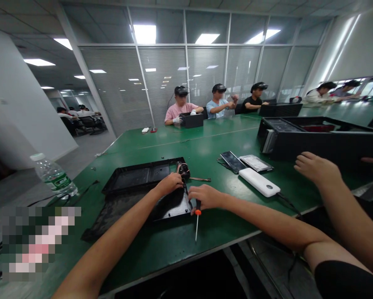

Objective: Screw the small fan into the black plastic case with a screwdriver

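Note:
My right hand [205, 197] is closed round the dark handle of a screwdriver [198, 212]. The screwdriver has an orange collar, and its thin metal shaft points down toward the table's near edge. Just left of it, my left hand [170, 183] has its fingers drawn together at the edge of a black computer case panel [136, 176]; whatever they grip is hidden. Beyond those fingertips sits a small dark part with wires [183, 169]. A bare metal plate [178, 207] shows on the panel's near right side, below my left hand.
Right of my hands lie a white power bank [259, 182] with a cable, a phone [233, 161] and a hard drive [255, 162]. A neighbour's hand [319, 168] is by a black computer case [317, 143]. A water bottle [53, 176] stands left. Several people sit across the green table [133, 145].

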The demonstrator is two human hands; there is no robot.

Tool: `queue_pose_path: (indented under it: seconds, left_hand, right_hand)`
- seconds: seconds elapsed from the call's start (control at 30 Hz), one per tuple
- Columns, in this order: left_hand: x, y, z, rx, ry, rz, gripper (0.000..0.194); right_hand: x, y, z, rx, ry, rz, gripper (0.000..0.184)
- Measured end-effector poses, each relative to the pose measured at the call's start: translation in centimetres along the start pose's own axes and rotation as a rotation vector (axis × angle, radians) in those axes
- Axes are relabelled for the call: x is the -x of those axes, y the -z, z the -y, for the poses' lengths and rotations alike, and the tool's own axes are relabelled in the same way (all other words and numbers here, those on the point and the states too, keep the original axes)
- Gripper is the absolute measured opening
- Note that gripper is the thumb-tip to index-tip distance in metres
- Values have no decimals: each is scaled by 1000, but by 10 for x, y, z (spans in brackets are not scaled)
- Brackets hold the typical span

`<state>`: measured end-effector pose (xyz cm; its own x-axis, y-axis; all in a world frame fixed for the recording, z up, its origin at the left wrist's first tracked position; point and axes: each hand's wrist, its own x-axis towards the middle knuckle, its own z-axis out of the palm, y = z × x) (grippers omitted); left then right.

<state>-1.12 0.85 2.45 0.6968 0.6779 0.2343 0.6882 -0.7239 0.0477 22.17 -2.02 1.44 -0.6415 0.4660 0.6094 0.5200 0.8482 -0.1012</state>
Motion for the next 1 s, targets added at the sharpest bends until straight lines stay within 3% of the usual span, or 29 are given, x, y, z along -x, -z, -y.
queue_pose_path:
  seconds: [0.1,0.33,0.57,1.0]
  left_hand:
    - [0,-2,0,37,9,-11,18]
    - [6,-4,1,57,-15,-15,20]
    - [6,-4,-3,44,31,-25,16]
    - [7,-6,-2,82,43,-84,14]
  right_hand:
    - [-10,14,-18,-230,0,86,28]
    - [-18,31,-55,-605,-202,192,33]
    - [-20,43,-52,-496,-225,31,20]
    - [-26,29,-47,-311,-167,58,19]
